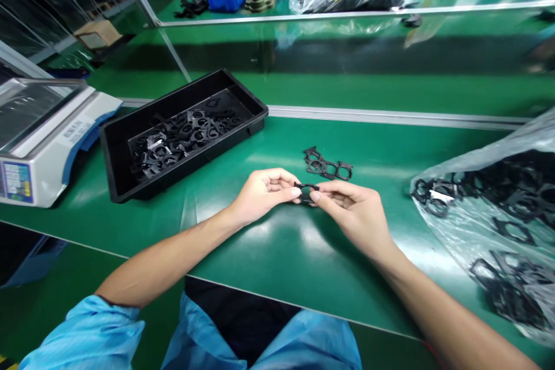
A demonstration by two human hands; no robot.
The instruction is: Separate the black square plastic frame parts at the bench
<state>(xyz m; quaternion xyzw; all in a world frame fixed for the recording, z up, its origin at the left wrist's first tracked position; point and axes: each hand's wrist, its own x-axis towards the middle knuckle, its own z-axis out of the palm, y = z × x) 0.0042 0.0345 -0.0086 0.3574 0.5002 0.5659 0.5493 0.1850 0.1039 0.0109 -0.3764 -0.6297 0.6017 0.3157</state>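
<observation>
Green workbench (277, 248): left fingers (284, 185), right fingers (329, 189) closed, pinching small black plastic frame (306, 188) between them.

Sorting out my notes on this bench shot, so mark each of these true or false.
1. The left hand and right hand hold a small black part between them. True.
2. The black tray holds a heap of black parts. True.
3. The scale stands to the right of the hands. False: it stands at the left, beside the tray.
4. The linked black pieces lie inside the tray. False: they lie on the green mat, beyond the hands.
5. The plastic bag at the right holds more black parts. True.
</observation>
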